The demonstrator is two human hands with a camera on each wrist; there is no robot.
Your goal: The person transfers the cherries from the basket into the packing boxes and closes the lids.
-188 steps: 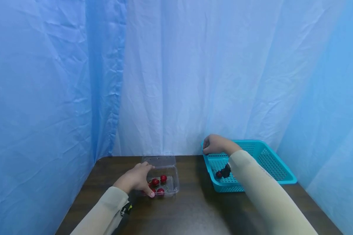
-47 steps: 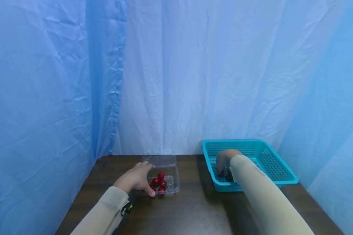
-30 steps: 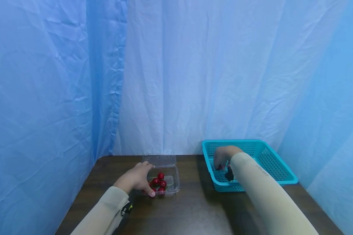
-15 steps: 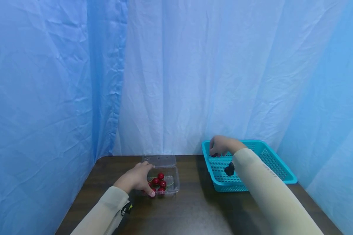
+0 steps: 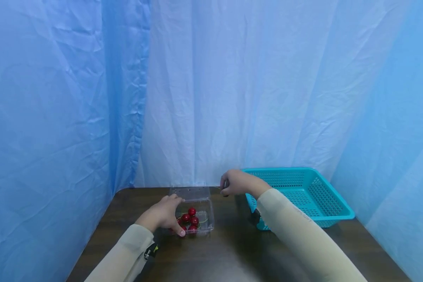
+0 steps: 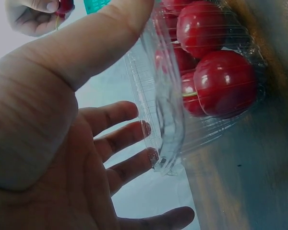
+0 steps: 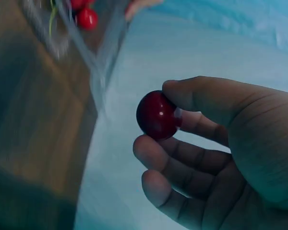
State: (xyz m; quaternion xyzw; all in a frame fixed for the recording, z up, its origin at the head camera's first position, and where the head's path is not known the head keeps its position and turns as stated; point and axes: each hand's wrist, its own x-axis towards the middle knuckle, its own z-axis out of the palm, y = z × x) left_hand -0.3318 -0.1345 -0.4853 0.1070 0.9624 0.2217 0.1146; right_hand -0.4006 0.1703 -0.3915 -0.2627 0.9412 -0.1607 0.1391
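My left hand (image 5: 163, 213) holds the left side of a clear plastic container (image 5: 206, 225), thumb at the front and fingers towards the back corner. In the left wrist view the fingertips touch its rim. Several red cherries (image 5: 192, 221) with green stems lie inside; the hand hides part of them. My right hand (image 5: 237, 183) is in the air between the container and a turquoise basket (image 5: 333, 196). In the right wrist view it pinches a dark red cherry (image 7: 156, 115) between thumb and fingers.
The container's lid (image 5: 190, 193) lies folded back behind it. Both containers stand on a dark wooden table (image 5: 211, 262), with pale blue curtains (image 5: 211, 98) behind and at the sides. The right sleeve (image 5: 296, 219) covers part of the basket.
My right hand reached into the basket, took a cherry, rose and moved left out of it. The plastic container gained a cherry since the earliest frame. My left hand stayed in place.
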